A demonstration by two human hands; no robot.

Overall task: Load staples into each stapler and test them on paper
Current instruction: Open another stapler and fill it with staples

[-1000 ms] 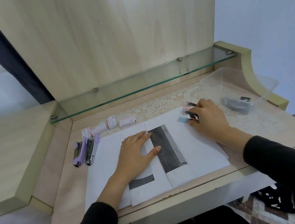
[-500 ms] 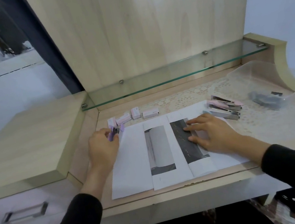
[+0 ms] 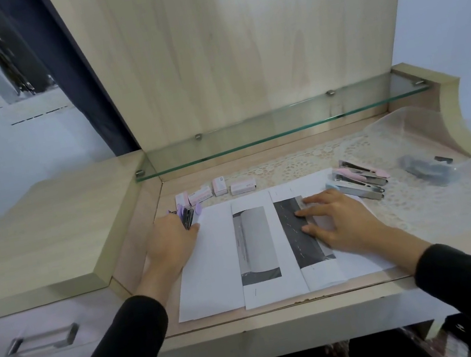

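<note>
pale wood-grain desk (image 3: 282, 308) with a lacy mat (image 3: 288, 165) and flat white paper sheets (image 3: 211, 261) printed with dark strips. the left hand (image 3: 170, 246) curls round a lilac stapler (image 3: 189, 216) at the paper's left edge — the right hand (image 3: 342, 222) lies flat, fingers spread, on a dark strip. pink and blue staplers (image 3: 360, 180) lie just beyond its fingertips; small staple boxes (image 3: 220, 189) line up behind the paper.

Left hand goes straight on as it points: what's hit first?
Probably the staple boxes just beyond the purple stapler the left hand grips; the gap between them is hard to judge.
</note>
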